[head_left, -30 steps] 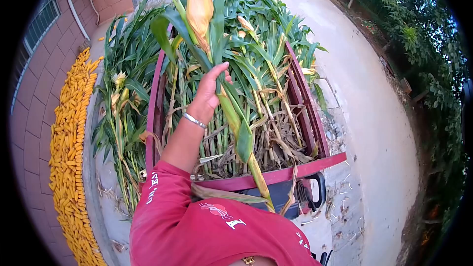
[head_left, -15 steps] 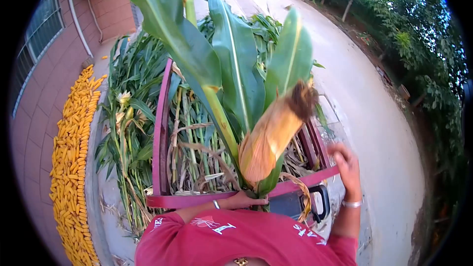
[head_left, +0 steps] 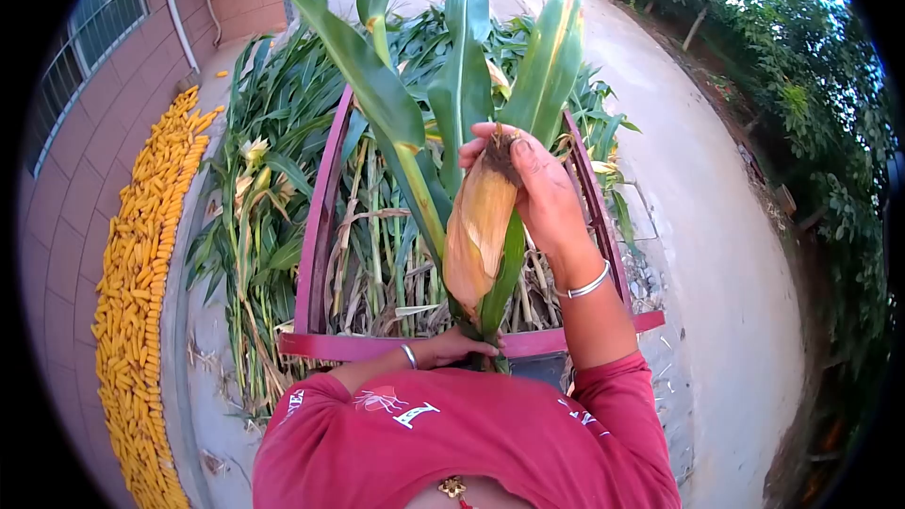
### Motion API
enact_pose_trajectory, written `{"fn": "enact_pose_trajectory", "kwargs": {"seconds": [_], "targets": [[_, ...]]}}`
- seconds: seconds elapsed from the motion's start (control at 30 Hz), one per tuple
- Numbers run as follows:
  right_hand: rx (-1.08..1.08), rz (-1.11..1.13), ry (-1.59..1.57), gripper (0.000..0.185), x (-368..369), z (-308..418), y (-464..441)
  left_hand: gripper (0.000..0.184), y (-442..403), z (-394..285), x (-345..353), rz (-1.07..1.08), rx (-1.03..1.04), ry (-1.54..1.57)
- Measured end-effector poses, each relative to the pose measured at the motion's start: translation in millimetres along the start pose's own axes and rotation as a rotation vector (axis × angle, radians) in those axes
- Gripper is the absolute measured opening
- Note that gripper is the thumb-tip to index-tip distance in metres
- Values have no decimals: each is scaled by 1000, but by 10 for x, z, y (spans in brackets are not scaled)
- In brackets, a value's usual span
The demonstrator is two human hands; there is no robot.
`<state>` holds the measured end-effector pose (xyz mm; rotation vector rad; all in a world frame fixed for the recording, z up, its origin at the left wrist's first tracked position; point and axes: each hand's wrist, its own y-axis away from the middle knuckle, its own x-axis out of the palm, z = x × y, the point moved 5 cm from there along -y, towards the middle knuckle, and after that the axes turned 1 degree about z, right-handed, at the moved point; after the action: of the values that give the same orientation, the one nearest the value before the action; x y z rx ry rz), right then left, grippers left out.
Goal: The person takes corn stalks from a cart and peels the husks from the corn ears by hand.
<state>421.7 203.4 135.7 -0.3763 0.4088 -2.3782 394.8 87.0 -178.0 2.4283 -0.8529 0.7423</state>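
Note:
A tall green corn stalk [head_left: 422,198] stands upright before my chest, with broad leaves spreading at the top. My left hand [head_left: 456,347] is closed around its lower end, close to my shirt. An ear of corn [head_left: 481,238] in a dry tan husk is still attached to the stalk and leans up to the right. At its tip is a tuft of dark brown silk [head_left: 501,155]. Around that tip curl the thumb and fingers of my right hand [head_left: 539,190]; some fingers are hidden behind the ear.
A red-framed cart [head_left: 319,236] filled with cut stalks stands ahead of me. More leafy stalks [head_left: 269,141] lie on its left. Yellow corn cobs [head_left: 146,264] are piled along the brick wall [head_left: 80,198]. To the right run a concrete road [head_left: 726,273] and trees [head_left: 801,113].
My right hand has moved up and left from beside the cart's rail to the ear's tip. The ear and stalk have shifted slightly left, and the ear stands more upright.

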Motion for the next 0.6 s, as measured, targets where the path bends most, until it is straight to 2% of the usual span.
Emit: {"fn": "enact_pose_trajectory", "kwargs": {"seconds": [0.1,0.17,0.2,0.23,0.3,0.37,0.43,0.5,0.6], "targets": [[3,-9,-69,53,2,-120,-76,35,69,-10,-69,-38,-7,17],[1,-8,-136,43,-26,-195,-113,32,176,-135,-162,-250,-54,-48],[-16,-19,-149,41,-33,-247,-139,37,454,-571,29,-417,-256,-492],[-14,-14,-154,41,-21,-308,-147,37,535,-749,8,-424,-256,-488],[-24,-89,-152,38,-47,-417,-150,45,682,-957,-52,-207,-467,-1125],[-24,-115,-164,34,-40,-524,-169,47,902,-1489,39,-409,-318,-1082],[-36,-150,-212,33,-12,-597,-150,42,1112,-2154,159,-695,366,-1096],[-12,-133,-230,33,43,-596,-152,43,1262,-2723,514,-932,903,-1169],[9,-158,-198,35,85,-643,-177,41,980,-3013,513,-901,1003,-1064]]}}
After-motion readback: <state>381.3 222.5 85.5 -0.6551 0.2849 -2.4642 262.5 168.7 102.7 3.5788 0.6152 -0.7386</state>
